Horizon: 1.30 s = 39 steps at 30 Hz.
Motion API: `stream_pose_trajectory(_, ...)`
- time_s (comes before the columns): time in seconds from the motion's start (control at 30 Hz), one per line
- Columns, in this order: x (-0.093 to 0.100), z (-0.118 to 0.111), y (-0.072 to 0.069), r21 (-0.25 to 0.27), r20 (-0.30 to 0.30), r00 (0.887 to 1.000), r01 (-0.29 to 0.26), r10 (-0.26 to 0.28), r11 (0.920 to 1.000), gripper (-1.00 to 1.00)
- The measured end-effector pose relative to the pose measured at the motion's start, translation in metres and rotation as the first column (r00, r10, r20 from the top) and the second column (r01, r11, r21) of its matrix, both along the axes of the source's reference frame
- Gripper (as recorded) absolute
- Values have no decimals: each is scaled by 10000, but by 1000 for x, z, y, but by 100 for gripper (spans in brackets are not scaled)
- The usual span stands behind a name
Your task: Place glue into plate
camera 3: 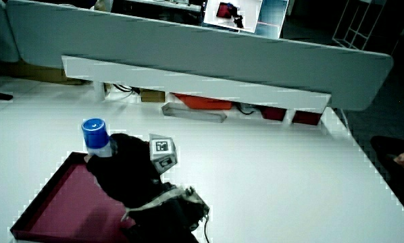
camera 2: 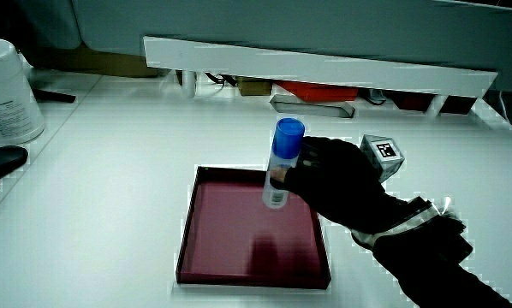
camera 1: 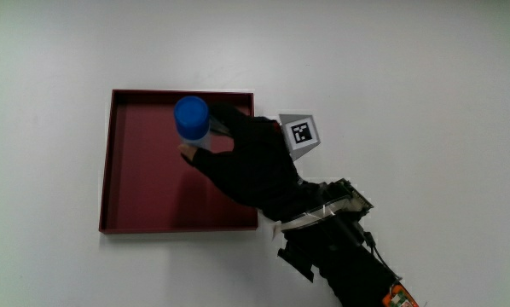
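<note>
**Glue held over the plate, not yet set down**

White tabletop (camera 1: 408,77) filled the scene, running up to a low partition (camera 3: 209,50) with a pale shelf in front of it, under which a few red and grey items showed. On the table lay the plate (camera 1: 123,213), a shallow, square, dark red tray with a raised rim and nothing lying in it.

The hand (camera 1: 251,166), in its black glove with the patterned cube (camera 1: 300,133) on its back, reached in over the plate's rim. Its fingers were closed around the glue (camera 1: 192,118), a stick with a pale body and a blue cap, gripping it by the body while the capped end pointed up. In a side view the glue (camera 2: 282,162) stood nearly upright above the plate's floor (camera 2: 239,231); whether its base was already touching the floor could not be made out.

Judged from this, the carry was done: the glue was inside the plate's outline, at the part farther from the person. What remained was to settle it on the floor and release it. An upright stick might topple once let go.

A white tub (camera 2: 8,90) stood well apart from the plate, at the table's edge.
</note>
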State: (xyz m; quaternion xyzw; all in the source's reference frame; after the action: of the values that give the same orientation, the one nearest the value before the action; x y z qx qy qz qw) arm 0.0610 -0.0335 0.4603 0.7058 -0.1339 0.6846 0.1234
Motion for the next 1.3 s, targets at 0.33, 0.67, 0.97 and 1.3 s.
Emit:
stream_pose_trajectory(0.33,-16,33,13,-968,-598,9955,670,-730,9930,0)
stream_pose_trajectory(0.67,-18,50,19,-1538,-580,9931,922,-1022,9838,0)
stream_pose_trajectory(0.97,-16,55,21,-1534,-258,9947,943,-994,9837,-4)
stream_pose_trajectory(1.3,-15,57,22,-1731,-248,9927,1117,-1177,9785,-48)
